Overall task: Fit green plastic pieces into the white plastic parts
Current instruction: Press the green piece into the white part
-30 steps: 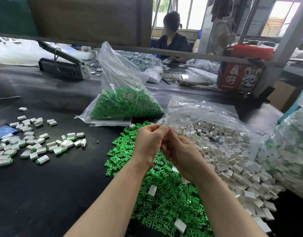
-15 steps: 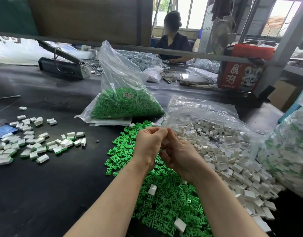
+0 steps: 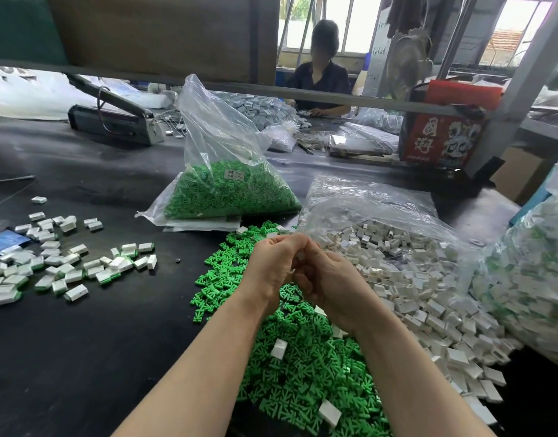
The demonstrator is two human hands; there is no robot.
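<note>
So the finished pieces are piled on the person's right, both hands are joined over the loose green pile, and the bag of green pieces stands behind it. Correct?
Not quite: the head view shows the finished pieces scattered on the person's left, not the right. The rest holds: left hand and right hand meet over the loose green pile, and the bag of green pieces stands behind it.

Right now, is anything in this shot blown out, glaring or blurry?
Head view: the windows behind are blown out; the clear bag over the white parts glares; straight beams bow from the wide lens; the hands stay sharp.
</note>
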